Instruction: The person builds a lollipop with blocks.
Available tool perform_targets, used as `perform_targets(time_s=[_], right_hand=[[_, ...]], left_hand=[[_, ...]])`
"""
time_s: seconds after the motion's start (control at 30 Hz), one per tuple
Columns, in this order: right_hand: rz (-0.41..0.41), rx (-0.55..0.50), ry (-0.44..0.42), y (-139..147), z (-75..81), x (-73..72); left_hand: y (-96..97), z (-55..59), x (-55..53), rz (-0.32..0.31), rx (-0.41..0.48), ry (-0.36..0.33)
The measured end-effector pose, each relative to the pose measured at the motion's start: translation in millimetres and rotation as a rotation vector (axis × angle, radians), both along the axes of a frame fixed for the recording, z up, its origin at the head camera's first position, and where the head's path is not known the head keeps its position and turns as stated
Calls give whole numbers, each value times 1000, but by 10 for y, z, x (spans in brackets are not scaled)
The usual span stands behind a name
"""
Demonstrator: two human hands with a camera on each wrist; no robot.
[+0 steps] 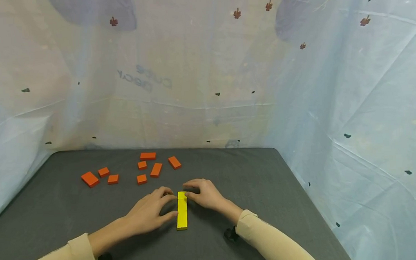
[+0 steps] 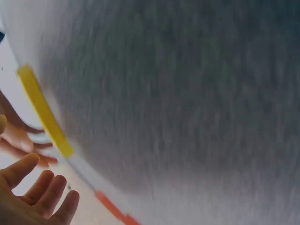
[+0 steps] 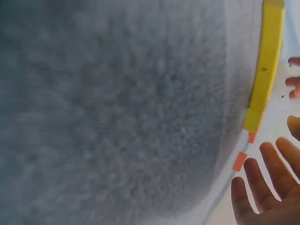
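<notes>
A narrow yellow bar (image 1: 182,212) lies lengthwise on the dark table between my two hands. Seams near its ends in the right wrist view suggest yellow blocks (image 3: 267,61) set end to end. On its left side is my left hand (image 1: 148,211), thumb and fingers spread, their tips close to the bar's edge. My right hand (image 1: 204,194) is by the far right end, thumb near the bar's corner. Both wrist views show loosely extended fingers, with nothing gripped. Whether any fingertip touches the yellow bar, I cannot tell.
Several orange blocks lie scattered beyond the hands, among them a larger one (image 1: 90,179) at left and a tilted one (image 1: 175,162) nearest the middle. A hanging, printed plastic sheet (image 1: 190,68) encloses the table (image 1: 268,205) at the back and sides.
</notes>
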State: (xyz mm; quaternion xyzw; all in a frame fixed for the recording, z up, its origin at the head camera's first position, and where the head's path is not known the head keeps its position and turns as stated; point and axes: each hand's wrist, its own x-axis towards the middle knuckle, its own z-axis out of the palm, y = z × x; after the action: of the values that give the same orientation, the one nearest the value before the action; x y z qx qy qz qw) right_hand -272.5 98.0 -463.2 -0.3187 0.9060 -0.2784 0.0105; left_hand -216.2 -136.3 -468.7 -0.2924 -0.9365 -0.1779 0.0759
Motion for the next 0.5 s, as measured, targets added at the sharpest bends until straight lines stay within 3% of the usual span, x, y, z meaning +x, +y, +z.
perform_targets(time_s=[0.2, 0.33, 0.5], right_hand=[[2, 79, 54, 54, 95, 169], [17, 165, 100, 69, 96, 284], [79, 281, 135, 55, 50, 384]], left_hand=[[-162, 122, -218, 99, 66, 146], [-285, 173, -414, 153, 86, 158], [-402, 111, -685, 224, 69, 142]])
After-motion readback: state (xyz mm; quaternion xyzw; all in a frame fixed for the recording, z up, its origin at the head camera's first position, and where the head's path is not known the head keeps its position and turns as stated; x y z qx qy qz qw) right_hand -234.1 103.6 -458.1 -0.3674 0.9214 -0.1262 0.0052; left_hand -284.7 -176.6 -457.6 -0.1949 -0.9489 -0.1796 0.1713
